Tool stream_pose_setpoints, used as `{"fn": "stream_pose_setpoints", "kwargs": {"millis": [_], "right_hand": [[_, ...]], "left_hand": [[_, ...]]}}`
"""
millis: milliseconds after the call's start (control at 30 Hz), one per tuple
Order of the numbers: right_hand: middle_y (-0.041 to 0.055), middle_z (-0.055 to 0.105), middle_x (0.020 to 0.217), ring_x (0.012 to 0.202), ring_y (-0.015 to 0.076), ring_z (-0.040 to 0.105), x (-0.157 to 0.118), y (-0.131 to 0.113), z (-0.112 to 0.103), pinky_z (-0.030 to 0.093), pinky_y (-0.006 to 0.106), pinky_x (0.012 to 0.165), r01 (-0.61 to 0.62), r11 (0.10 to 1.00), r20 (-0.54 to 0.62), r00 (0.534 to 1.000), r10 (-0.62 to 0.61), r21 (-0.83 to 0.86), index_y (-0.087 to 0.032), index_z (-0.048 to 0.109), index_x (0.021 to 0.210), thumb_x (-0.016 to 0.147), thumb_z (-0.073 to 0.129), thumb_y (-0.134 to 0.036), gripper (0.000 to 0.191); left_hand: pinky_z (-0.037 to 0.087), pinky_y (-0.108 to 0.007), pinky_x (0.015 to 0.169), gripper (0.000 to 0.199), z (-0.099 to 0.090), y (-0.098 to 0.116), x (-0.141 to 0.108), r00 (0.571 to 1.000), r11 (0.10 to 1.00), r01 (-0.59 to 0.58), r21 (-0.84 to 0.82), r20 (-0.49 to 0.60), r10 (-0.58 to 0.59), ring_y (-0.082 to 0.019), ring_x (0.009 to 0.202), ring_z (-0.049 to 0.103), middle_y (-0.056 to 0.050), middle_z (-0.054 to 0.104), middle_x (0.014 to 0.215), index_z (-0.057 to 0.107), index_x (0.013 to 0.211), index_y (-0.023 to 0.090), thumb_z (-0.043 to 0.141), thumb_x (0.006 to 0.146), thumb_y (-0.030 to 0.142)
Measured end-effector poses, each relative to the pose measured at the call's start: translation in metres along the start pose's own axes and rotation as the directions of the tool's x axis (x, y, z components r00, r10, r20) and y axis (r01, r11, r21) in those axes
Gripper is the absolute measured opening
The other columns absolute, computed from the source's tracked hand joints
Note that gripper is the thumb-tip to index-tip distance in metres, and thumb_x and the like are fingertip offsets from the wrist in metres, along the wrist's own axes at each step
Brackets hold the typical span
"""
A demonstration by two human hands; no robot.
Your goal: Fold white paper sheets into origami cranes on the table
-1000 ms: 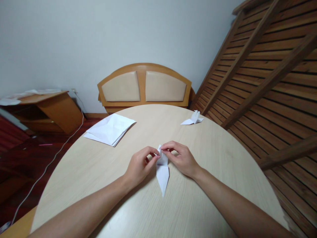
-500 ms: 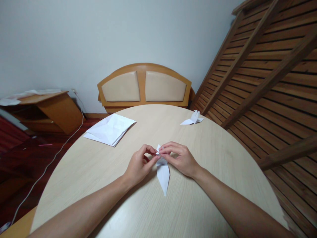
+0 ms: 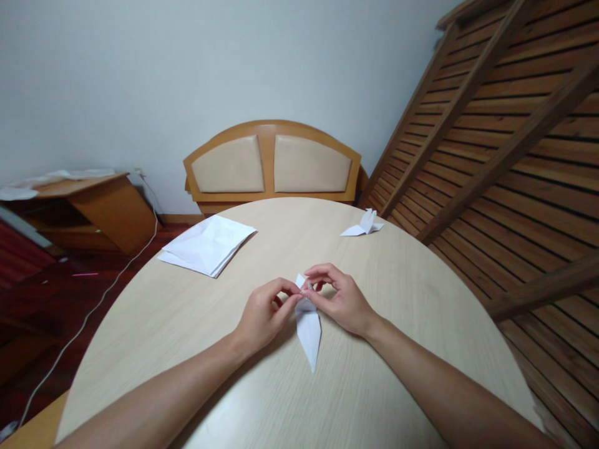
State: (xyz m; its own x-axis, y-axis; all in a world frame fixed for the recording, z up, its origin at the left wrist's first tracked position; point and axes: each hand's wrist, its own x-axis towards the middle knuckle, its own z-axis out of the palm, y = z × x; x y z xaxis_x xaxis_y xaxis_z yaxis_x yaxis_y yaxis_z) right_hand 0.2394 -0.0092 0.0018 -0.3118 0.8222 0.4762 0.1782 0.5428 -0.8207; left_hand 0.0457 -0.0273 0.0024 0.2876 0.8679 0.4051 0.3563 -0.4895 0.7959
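A narrow folded white paper (image 3: 309, 340) lies in front of me, one point toward me and another pointing away. My left hand (image 3: 269, 308) pinches its upper middle part from the left, thumb and index finger together. From the right, my right hand (image 3: 344, 302) pinches the same part, its thumb beside the left fingertips and its index finger bent above. The small fold between the fingertips is mostly hidden. Further back on the right stands a folded white paper bird (image 3: 365, 224).
The round wooden table (image 3: 397, 374) carries a stack of white paper sheets (image 3: 208, 243) at the back left. Beyond it stand a padded headboard (image 3: 266, 159), a low wooden cabinet (image 3: 105, 209) on the left and a slatted wooden panel (image 3: 515, 137) on the right.
My right hand's fingers have lifted and curled back a little from the paper, showing more of its far tip. My left fingers have closed slightly nearer the middle. The paper has barely moved.
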Motion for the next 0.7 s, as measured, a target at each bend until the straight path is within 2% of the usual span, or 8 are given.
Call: {"fn": "stream_pose_setpoints", "kwargs": {"millis": [167, 267, 400, 500, 700], "right_hand": [[0.0051, 0.073, 0.096, 0.085, 0.0175, 0.069, 0.0004, -0.0014, -0.0011, 0.056, 0.031, 0.074, 0.002, 1.000, -0.001, 1.000, -0.002, 0.000, -0.023, 0.065, 0.108, 0.087, 0.071, -0.029, 0.023], [0.0045, 0.073, 0.098, 0.086, 0.0172, 0.068, 0.0010, -0.0014, -0.0031, 0.055, 0.032, 0.075, 0.036, 0.999, -0.015, 0.999, -0.036, -0.028, -0.024, 0.066, 0.111, 0.088, 0.068, -0.026, 0.023], [0.0036, 0.073, 0.100, 0.088, 0.0168, 0.066, 0.0020, -0.0036, -0.0075, 0.051, 0.032, 0.075, 0.095, 0.991, 0.011, 0.995, -0.095, -0.094, -0.027, 0.068, 0.118, 0.092, 0.061, -0.020, 0.027], [0.0042, 0.072, 0.103, 0.093, 0.0171, 0.066, 0.0029, -0.0072, -0.0097, 0.051, 0.032, 0.077, 0.128, 0.988, 0.052, 0.991, -0.124, -0.081, -0.028, 0.069, 0.119, 0.095, 0.053, -0.015, 0.031], [0.0040, 0.073, 0.105, 0.092, 0.0167, 0.066, 0.0030, -0.0071, -0.0095, 0.050, 0.030, 0.074, 0.109, 0.993, 0.057, 0.993, -0.106, -0.054, -0.028, 0.070, 0.118, 0.095, 0.056, -0.015, 0.031]], "left_hand": [[0.049, -0.023, 0.058, 0.017, 0.0011, 0.0015, 0.0008, 0.997, 0.996, 0.071, -0.058, -0.023, -0.072, -0.016, 0.076, 0.068, -0.005, 0.075, 0.087, 0.069, 0.088, 0.017, 0.060, 0.091, 0.031], [0.049, -0.023, 0.058, 0.017, 0.0016, 0.0009, 0.0014, 0.995, 0.994, 0.091, -0.066, -0.036, -0.093, -0.015, 0.073, 0.067, -0.005, 0.075, 0.085, 0.069, 0.087, 0.017, 0.061, 0.091, 0.031], [0.050, -0.023, 0.059, 0.014, 0.0025, -0.0006, 0.0011, 0.996, 0.995, 0.081, -0.060, -0.041, -0.083, -0.014, 0.073, 0.066, -0.003, 0.073, 0.085, 0.068, 0.088, 0.017, 0.062, 0.091, 0.030], [0.050, -0.022, 0.059, 0.012, 0.0033, -0.0019, 0.0002, 0.997, 0.996, 0.063, -0.058, -0.037, -0.065, -0.014, 0.074, 0.066, -0.003, 0.072, 0.086, 0.067, 0.090, 0.017, 0.063, 0.090, 0.028], [0.050, -0.022, 0.060, 0.011, 0.0035, -0.0041, 0.0003, 0.998, 0.997, 0.062, -0.056, -0.030, -0.063, -0.014, 0.075, 0.066, -0.003, 0.072, 0.086, 0.067, 0.090, 0.018, 0.063, 0.090, 0.027]]}}
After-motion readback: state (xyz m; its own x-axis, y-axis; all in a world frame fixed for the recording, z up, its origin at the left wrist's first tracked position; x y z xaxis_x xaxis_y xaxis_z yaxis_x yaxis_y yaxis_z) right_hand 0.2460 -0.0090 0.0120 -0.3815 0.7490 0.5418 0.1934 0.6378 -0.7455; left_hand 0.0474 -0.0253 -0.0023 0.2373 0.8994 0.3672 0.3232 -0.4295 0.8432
